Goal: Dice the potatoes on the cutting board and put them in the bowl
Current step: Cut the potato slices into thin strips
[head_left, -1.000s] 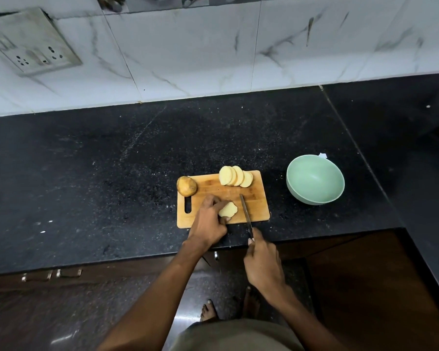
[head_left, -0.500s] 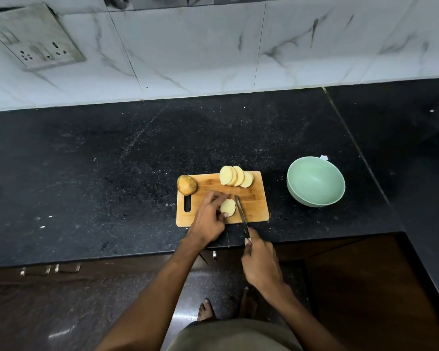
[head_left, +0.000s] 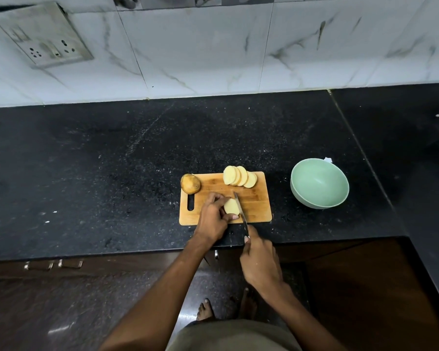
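Note:
A wooden cutting board [head_left: 257,206] lies near the counter's front edge. A whole unpeeled potato [head_left: 190,183] sits at its far left corner. Several pale potato slices [head_left: 239,176] lean together at its far edge. My left hand [head_left: 212,216] pinches a potato slice [head_left: 231,206] between fingers and thumb on the board. My right hand [head_left: 260,259] grips a knife [head_left: 240,211] whose blade lies against the right side of that slice. A pale green bowl [head_left: 319,183] stands to the right of the board with nothing seen inside.
The black granite counter [head_left: 112,178] stretches far to the left and behind the board. A white marble-tiled wall with a socket plate [head_left: 45,34] rises at the back. Cabinet fronts and my bare feet [head_left: 205,310] show below the counter edge.
The knife blade has moved left, from a gap beside the slice to right against it. My left hand has shifted its hold on the slice slightly.

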